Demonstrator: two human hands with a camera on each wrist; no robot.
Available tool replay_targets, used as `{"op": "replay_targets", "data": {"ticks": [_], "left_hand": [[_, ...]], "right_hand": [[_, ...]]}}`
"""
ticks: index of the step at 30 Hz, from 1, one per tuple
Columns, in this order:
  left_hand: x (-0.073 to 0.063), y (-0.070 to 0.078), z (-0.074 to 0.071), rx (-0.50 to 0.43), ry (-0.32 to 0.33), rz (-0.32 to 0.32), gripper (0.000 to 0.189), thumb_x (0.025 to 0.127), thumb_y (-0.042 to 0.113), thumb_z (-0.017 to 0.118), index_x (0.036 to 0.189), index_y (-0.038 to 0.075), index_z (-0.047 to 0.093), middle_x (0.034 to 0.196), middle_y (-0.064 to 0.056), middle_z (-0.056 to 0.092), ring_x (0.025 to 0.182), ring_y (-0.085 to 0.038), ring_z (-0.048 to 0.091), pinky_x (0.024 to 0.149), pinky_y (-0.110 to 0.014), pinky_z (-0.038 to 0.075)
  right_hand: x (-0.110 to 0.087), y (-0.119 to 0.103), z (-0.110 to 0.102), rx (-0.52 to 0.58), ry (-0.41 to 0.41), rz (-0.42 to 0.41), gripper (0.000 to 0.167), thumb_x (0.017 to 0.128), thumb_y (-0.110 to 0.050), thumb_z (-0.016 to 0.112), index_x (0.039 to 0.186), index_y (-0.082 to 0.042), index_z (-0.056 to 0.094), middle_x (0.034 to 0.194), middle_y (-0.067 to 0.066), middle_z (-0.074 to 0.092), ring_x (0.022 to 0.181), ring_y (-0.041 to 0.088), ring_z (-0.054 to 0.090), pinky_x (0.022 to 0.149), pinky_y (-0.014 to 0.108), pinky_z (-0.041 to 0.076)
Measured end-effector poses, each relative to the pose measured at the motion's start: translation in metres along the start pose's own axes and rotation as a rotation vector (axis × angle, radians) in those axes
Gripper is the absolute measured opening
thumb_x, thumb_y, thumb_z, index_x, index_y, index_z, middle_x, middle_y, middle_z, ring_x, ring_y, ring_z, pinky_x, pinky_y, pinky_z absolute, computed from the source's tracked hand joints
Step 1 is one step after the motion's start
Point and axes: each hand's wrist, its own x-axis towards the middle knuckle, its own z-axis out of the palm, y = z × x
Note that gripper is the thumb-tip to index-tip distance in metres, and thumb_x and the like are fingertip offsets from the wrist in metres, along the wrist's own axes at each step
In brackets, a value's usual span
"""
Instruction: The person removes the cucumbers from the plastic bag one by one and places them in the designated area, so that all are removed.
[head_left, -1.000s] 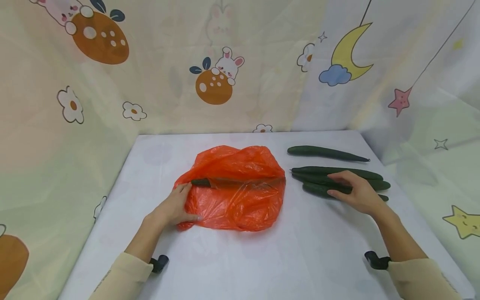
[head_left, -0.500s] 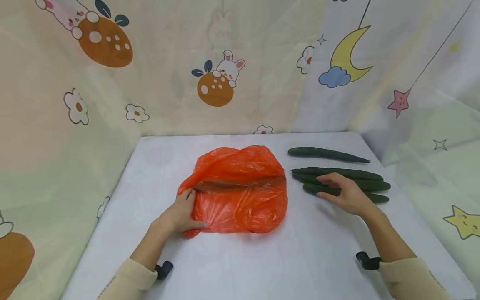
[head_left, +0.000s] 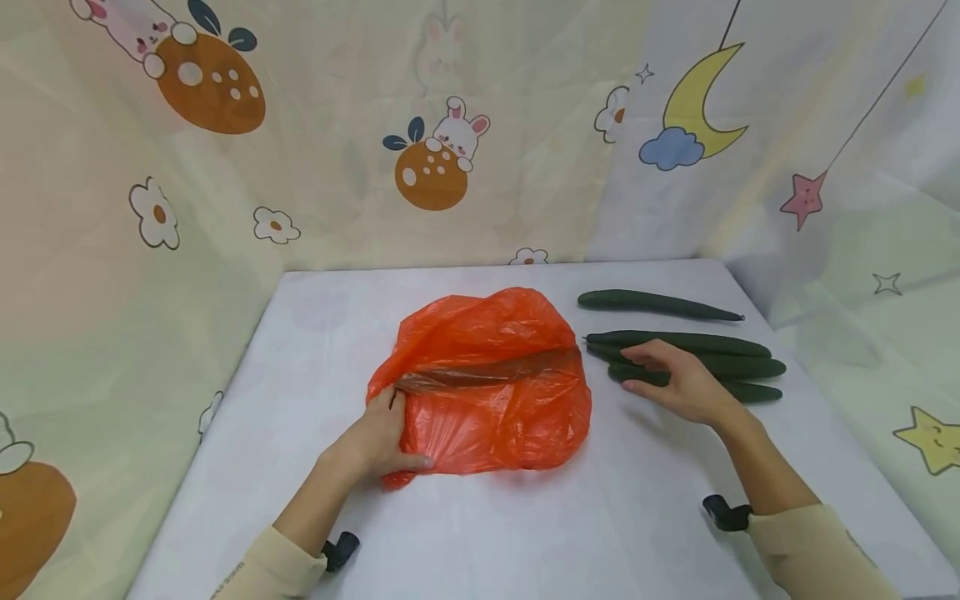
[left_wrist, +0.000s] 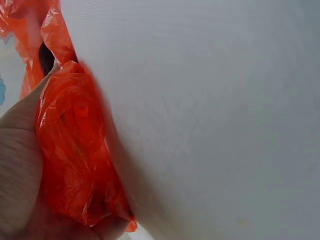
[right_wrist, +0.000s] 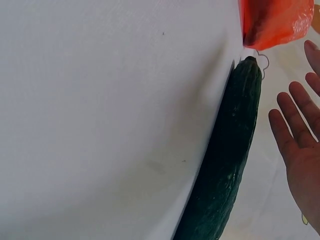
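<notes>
An orange-red plastic bag [head_left: 495, 425] lies on the table, with a long dark cucumber [head_left: 472, 372] showing through its thin film. My left hand [head_left: 375, 442] grips the bag's left end, where the mouth is gathered. In the left wrist view the bunched film [left_wrist: 75, 150] sits inside the curve of that hand. My right hand [head_left: 682, 383] is over the near end of a group of cucumbers [head_left: 750, 367] at the right. Its fingers are extended and hold nothing in the right wrist view, beside the nearest cucumber [right_wrist: 225, 155].
A single cucumber [head_left: 660, 304] lies behind the group, towards the table's far right corner. The white table [head_left: 525, 533] is enclosed by printed fabric [head_left: 525, 167] at the back and sides. A black camera mount [head_left: 727, 512] sits at each wrist.
The left hand has moved right along with the bag. The cucumber end that stuck out at the bag's mouth is now covered by film. The right hand has shifted left above the cucumbers.
</notes>
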Motion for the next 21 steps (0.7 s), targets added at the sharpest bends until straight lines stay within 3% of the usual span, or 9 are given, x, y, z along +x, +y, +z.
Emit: {"op": "replay_targets", "data": {"ticks": [3,5,8,11,17,21], "left_hand": [[0.000,-0.002,0.000,0.017,0.004,0.023,0.130,0.072,0.061,0.087,0.158,-0.009,0.020,0.164,-0.026,0.022,0.147,-0.043,0.034,0.104,-0.057,0.051],[0.001,-0.006,0.000,0.020,0.012,0.039,0.128,0.072,0.061,0.086,0.158,-0.009,0.022,0.165,-0.025,0.023,0.148,-0.041,0.033,0.105,-0.057,0.050],[0.002,-0.011,-0.001,-0.007,0.018,0.056,0.124,0.073,0.061,0.086,0.158,-0.006,0.026,0.165,-0.022,0.025,0.149,-0.040,0.032,0.107,-0.057,0.048],[0.002,-0.019,-0.001,-0.027,0.021,0.061,0.118,0.074,0.059,0.086,0.157,-0.005,0.031,0.163,-0.021,0.028,0.148,-0.040,0.033,0.107,-0.058,0.048],[0.002,-0.028,-0.006,-0.026,0.063,0.042,0.108,0.076,0.054,0.086,0.153,-0.006,0.039,0.154,-0.022,0.036,0.141,-0.040,0.037,0.103,-0.058,0.052],[0.001,-0.027,-0.008,-0.007,0.125,0.053,0.099,0.078,0.050,0.087,0.150,-0.005,0.046,0.140,-0.018,0.038,0.132,-0.037,0.038,0.095,-0.052,0.058]], "right_hand": [[0.004,-0.003,0.001,0.010,-0.003,0.002,0.044,0.086,-0.015,0.085,0.126,-0.010,0.068,0.122,0.011,0.068,0.112,0.029,0.067,0.098,0.014,0.050],[0.008,-0.005,0.003,0.022,-0.007,0.008,0.044,0.086,-0.017,0.085,0.127,-0.011,0.068,0.123,0.011,0.068,0.113,0.029,0.067,0.098,0.011,0.048],[0.013,-0.010,0.005,0.037,-0.022,0.020,0.045,0.087,-0.022,0.084,0.128,-0.013,0.067,0.125,0.009,0.068,0.115,0.028,0.066,0.100,0.031,0.055],[0.020,-0.018,0.006,0.056,-0.041,0.029,0.046,0.088,-0.024,0.084,0.129,-0.013,0.067,0.126,0.006,0.067,0.117,0.029,0.066,0.099,0.049,0.055],[0.039,-0.037,0.007,0.090,-0.070,0.008,0.049,0.087,-0.020,0.085,0.132,-0.014,0.066,0.128,0.004,0.066,0.121,0.031,0.065,0.099,0.054,0.055],[0.052,-0.051,0.011,0.128,-0.090,-0.032,0.051,0.086,-0.016,0.084,0.133,-0.013,0.065,0.129,0.004,0.066,0.122,0.032,0.063,0.099,0.056,0.054]]}}
